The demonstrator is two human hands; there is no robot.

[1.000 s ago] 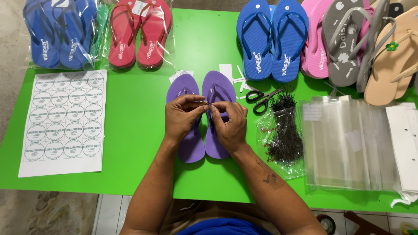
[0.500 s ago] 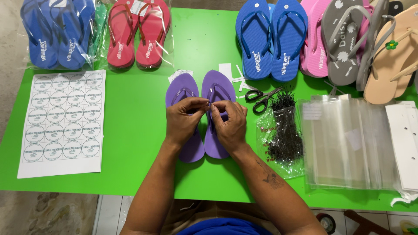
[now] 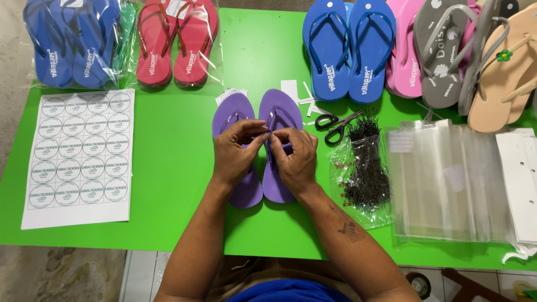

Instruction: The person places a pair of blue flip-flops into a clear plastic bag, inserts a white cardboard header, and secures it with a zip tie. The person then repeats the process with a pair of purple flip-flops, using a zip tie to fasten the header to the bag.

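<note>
Centrally, head view: purple flip-flops [image 3: 278,112] lie side by side mid-tabletop [image 3: 179,168] | left hand [image 3: 234,154] and right hand [image 3: 295,156] meet over the straps, each grip pinching a small dark tie, barely visible | scissors [image 3: 335,123] and bag of black ties [image 3: 363,168] just right | sticker sheet [image 3: 78,156] near left edge.

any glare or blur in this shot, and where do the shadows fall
Head view: sharp throughout, evenly lit. Glare streaks the stack of clear bags and the wrapped red flip-flops. Soft shadows sit under the left hand and right hand on the purple flip-flops. The table's edges bow slightly.
</note>
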